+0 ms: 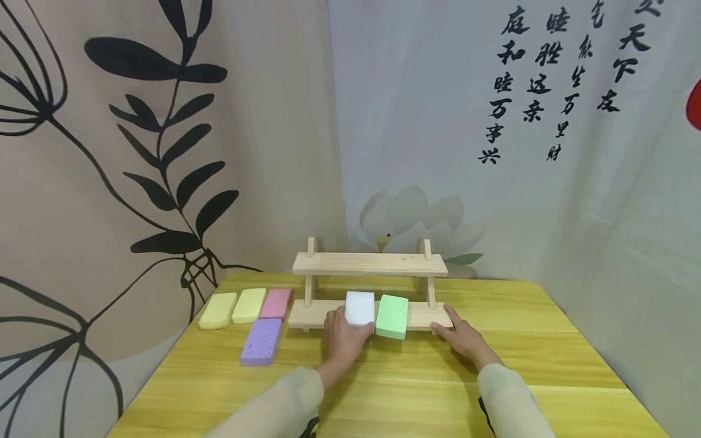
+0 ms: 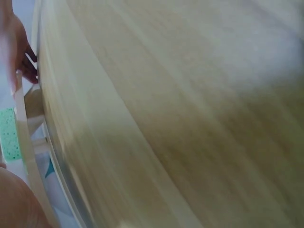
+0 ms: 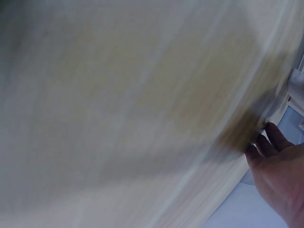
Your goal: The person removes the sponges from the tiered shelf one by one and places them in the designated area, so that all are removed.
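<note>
A small two-tier wooden rack stands on the table. My left hand holds a white sponge on the lower board, with fingers at its left side and the thumb at its lower right. Just right of it, a light green sponge leans on the same board; its pitted side also shows in the left wrist view. My right hand grips the right end of the lower board, thumb in front and fingers round the end. In the right wrist view that hand appears with bent fingers.
Left of the rack lie two pale yellow sponges, a pink sponge and a purple sponge on the wood-grain table. A printed curtain hangs close behind the table's back edge.
</note>
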Demonstrator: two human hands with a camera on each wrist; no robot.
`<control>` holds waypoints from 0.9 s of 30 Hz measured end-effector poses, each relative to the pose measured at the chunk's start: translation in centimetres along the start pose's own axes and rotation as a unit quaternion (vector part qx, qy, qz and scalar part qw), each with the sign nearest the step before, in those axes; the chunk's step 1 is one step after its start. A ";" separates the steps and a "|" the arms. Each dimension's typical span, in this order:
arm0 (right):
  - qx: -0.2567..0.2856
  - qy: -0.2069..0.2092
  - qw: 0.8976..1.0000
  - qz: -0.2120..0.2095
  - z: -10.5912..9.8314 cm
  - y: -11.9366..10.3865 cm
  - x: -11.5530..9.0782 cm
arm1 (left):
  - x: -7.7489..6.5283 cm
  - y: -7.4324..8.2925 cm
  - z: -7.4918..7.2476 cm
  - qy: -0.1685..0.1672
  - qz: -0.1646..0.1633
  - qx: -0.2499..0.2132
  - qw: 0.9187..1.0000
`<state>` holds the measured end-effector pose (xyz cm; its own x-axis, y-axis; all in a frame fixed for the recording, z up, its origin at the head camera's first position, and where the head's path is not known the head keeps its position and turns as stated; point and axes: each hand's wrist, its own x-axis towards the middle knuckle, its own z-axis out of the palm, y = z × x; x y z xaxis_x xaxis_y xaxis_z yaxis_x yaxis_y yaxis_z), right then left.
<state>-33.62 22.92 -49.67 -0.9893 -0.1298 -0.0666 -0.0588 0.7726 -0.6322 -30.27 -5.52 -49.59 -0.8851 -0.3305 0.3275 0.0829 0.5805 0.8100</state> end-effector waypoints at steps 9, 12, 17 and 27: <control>-0.006 0.005 1.000 -0.003 0.2 0.3 0.0 | -0.6 -1.0 -3.2 -0.030 0.008 -0.047 0.998; -0.003 0.003 1.000 0.002 0.3 0.5 -0.3 | -0.7 -2.2 -4.7 -0.034 0.016 -0.040 0.998; 0.000 -0.001 1.000 0.013 0.6 0.9 -0.3 | -0.3 -4.1 -8.1 -0.042 0.012 -0.031 0.999; 0.003 0.003 1.000 0.004 0.4 0.3 0.2 | 2.1 -8.2 -15.3 -0.054 -0.007 0.002 0.998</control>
<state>-33.77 22.92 -50.16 -0.9904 -0.1202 -0.0680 -0.0498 0.7703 -0.6358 -25.85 -22.34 -48.08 -0.9307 -0.2564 0.2610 0.0679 0.5799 0.8118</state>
